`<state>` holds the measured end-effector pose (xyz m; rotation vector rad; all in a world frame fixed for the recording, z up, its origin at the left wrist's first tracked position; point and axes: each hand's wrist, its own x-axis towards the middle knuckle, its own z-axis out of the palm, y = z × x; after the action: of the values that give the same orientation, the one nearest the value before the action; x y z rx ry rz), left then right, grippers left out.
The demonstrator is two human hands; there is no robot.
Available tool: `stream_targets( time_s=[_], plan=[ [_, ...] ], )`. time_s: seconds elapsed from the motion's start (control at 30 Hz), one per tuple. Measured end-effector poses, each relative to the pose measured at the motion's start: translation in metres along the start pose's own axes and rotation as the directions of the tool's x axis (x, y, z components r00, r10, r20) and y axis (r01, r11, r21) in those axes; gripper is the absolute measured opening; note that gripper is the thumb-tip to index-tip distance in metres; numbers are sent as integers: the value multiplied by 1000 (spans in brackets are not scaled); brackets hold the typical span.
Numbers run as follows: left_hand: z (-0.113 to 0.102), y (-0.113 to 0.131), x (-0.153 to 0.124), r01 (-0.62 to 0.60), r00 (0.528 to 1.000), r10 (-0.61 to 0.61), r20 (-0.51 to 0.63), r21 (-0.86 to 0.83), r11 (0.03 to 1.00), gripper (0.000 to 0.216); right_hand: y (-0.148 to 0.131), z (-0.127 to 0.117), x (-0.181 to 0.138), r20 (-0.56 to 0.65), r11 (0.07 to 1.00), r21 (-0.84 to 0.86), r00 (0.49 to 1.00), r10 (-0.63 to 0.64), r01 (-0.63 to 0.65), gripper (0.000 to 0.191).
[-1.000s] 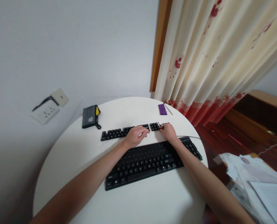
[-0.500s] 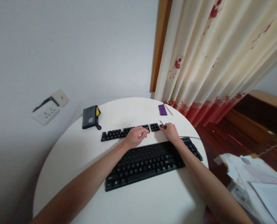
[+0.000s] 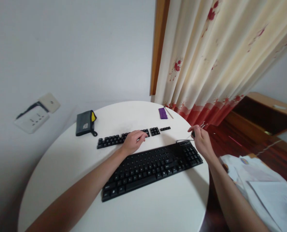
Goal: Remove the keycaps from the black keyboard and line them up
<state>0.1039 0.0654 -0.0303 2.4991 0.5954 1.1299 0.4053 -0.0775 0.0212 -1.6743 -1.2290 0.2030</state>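
Observation:
My left hand rests palm down at the row of loose black keycaps, covering part of it. Its fingers are loosely bent, with a gap at the thumb, and no held object shows. To the right, my right hand is raised above the keyboard's far right corner. It is closed on a small tool with thin metal prongs and a dark part at the fingers. Between my forearms lies the black keyboard, its upper rows bare of caps. A small keycap block and a short keycap strip sit beyond it.
A dark zip pouch lies at the white round table's far left. A purple cloth piece and a thin stick lie at the back. Papers are stacked at right; a curtain hangs behind.
My right hand has moved right and lifted away from the short keycap strip, which is now uncovered. My left hand stays at the keycap row. The view has shifted slightly right.

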Motion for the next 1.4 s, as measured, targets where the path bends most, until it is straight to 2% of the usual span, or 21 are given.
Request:
stream_targets(
  time_s=[0.2, 0.47, 0.63, 0.93, 1.07, 1.23, 1.3, 1.4],
  plan=[
    [0, -2, 1, 2, 1000, -2, 9, -7, 1000, 25, 22, -8, -27, 161, 995, -102, 986, 29, -13, 38],
    [-1, -3, 0, 13, 1000, -13, 12, -4, 1000, 25, 26, -7, -34, 243, 984, -179, 969, 36, 9, 37],
    [-1, -2, 1, 8, 1000, -8, 15, -2, 1000, 27, 21, -3, -36, 249, 977, -210, 968, 23, 31, 34],
    [0, -3, 1, 5, 1000, -5, 20, -1, 1000, 28, 31, 2, -36, 230, 973, -226, 969, 91, -38, 37],
    [-1, -1, 1, -2, 1000, 2, 11, 0, 1000, 28, 28, 8, -46, 221, 948, -316, 975, 29, 43, 36],
    [-1, -2, 1, 6, 1000, -7, 18, 3, 1000, 28, 25, 11, -52, 274, 885, -446, 962, -9, 135, 33],
    [0, -3, 1, 6, 1000, -6, 18, 4, 1000, 27, 27, 8, -49, 267, 899, -424, 964, 14, 105, 32],
    [0, -4, 0, 4, 1000, -4, 21, 4, 1000, 26, 32, 4, -42, 250, 960, -279, 967, 52, 21, 35]
  ],
)
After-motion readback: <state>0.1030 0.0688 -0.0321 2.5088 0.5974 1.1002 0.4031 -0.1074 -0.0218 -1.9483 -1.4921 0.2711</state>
